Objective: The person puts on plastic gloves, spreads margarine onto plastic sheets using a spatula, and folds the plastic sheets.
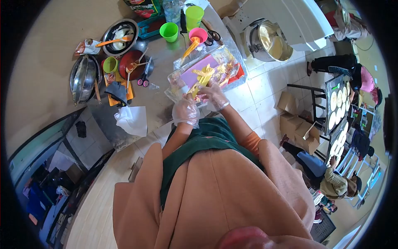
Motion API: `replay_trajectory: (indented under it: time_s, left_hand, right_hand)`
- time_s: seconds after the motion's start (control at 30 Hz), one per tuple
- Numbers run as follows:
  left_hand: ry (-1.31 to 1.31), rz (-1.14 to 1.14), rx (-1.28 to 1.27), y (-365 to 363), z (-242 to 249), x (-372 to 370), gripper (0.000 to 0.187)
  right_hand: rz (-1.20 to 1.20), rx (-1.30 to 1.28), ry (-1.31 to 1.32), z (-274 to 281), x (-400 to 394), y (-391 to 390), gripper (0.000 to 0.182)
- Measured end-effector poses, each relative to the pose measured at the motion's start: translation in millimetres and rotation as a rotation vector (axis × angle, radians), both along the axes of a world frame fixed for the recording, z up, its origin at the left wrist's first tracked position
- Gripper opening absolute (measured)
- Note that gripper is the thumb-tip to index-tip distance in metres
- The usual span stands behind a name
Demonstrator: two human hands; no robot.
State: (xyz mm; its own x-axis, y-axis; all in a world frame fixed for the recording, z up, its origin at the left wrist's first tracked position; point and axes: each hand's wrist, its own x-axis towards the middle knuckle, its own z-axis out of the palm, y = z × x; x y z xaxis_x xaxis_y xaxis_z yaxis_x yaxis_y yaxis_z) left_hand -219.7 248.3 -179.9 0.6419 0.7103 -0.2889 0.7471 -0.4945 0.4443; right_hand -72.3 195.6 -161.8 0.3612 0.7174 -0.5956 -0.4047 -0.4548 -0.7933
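My left hand (185, 111), in a clear plastic glove, is closed at the near end of a long yellow piece (203, 76), whose kind I cannot make out. Against the side of that piece are the bent fingers of my right hand (214, 95), gloved the same way. Both hands are over the near side of a plastic-wrapped tray (173, 78). A purple board (188, 75) lies in it, with yellow and pinkish scraps (226, 68) to the right. A pink cup (198, 35) behind the tray has an orange spatula leaning from it.
Green cups (169, 32), black scissors (214, 36) and a water bottle (172, 12) stand or lie behind. Leftward are bowls (120, 37), a red pan (132, 62), pink-handled scissors (143, 79) and white paper (132, 120). A mixer bowl (271, 41) is right; people work beyond, near trays (338, 99).
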Motion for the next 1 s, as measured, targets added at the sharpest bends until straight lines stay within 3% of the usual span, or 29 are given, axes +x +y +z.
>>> replay_trajectory:
  time_s: [0.13,0.27,0.37,0.43,0.5,0.53,0.57,0.6,0.73,0.9,1.0]
  left_hand:
    - [-0.015,0.003,0.100,-15,-22,-5,0.023]
    - [-0.002,-0.109,0.275,-23,-20,-3,0.026]
    - [-0.160,-0.148,0.334,-24,-7,5,0.026]
    - [-0.187,-0.142,0.250,-26,-1,11,0.026]
    - [-0.155,-0.131,0.227,-30,-5,16,0.031]
    - [-0.139,-0.128,0.215,-32,-6,20,0.033]
    - [-0.172,-0.151,0.233,-34,-6,21,0.036]
    - [-0.208,-0.174,0.251,-35,10,25,0.040]
    - [-0.432,-0.263,0.167,-41,40,32,0.051]
    - [-0.467,-0.220,0.222,-49,34,44,0.043]
    - [-0.426,-0.142,0.249,-57,11,50,0.040]
  right_hand:
    - [-0.104,0.168,0.336,-74,-13,-17,0.023]
    - [-0.252,0.153,0.440,-102,-27,-37,0.016]
    - [-0.072,0.430,0.134,-112,-24,-55,0.018]
    - [0.258,0.225,-0.498,-94,-13,-57,0.025]
    - [0.330,0.208,-0.783,-102,-10,-60,0.027]
    - [0.237,0.308,-0.755,-107,-14,-56,0.025]
    - [0.017,0.323,-0.143,-109,-13,-61,0.022]
    - [-0.351,0.307,0.415,-86,-12,-57,0.020]
    - [-0.284,0.430,0.424,-57,39,-60,0.022]
    - [-0.256,0.525,0.113,47,160,-64,0.027]
    - [-0.374,0.495,-0.299,49,241,-72,0.028]
